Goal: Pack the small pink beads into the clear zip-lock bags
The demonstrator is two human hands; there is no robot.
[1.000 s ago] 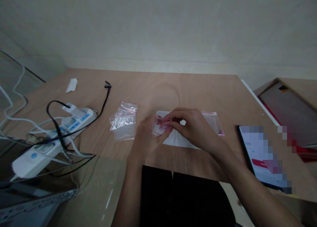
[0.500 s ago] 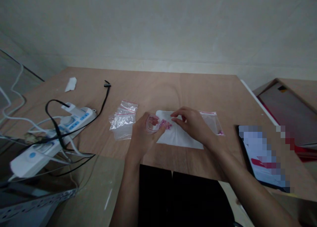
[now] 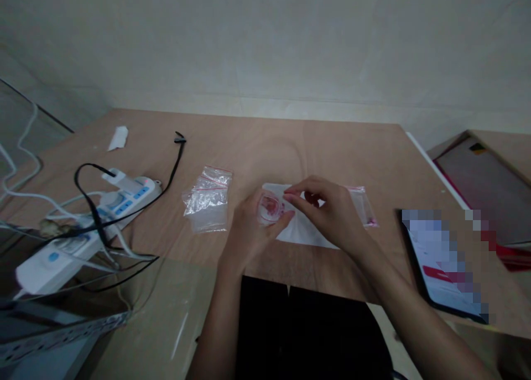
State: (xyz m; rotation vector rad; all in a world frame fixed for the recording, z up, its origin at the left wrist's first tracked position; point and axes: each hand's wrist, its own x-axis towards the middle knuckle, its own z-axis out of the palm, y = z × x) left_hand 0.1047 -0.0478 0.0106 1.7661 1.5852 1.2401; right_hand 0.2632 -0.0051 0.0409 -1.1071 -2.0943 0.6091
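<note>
- Wooden tabletop point(image 3: 352, 147) is backed by a wall point(image 3: 265, 42).
- Phone point(image 3: 435, 275) text is blurred.
- Clear round container point(image 3: 269, 207), showing pink, is clamped by left hand's point(image 3: 249, 225) fingers over white sheet point(image 3: 305, 233).
- Right hand's point(image 3: 327, 208) fingertips are held close; any grip cannot be told.

Pink bits point(image 3: 283, 208): too small to tell apart.
White sheet point(image 3: 306, 230): partly hidden by the right hand point(image 3: 329, 203) (anything pinched there is too small to tell).
Phone point(image 3: 435, 272): screen partly blurred into blocks.
Power strip point(image 3: 41, 272): partly hidden by cables point(image 3: 98, 223).
</note>
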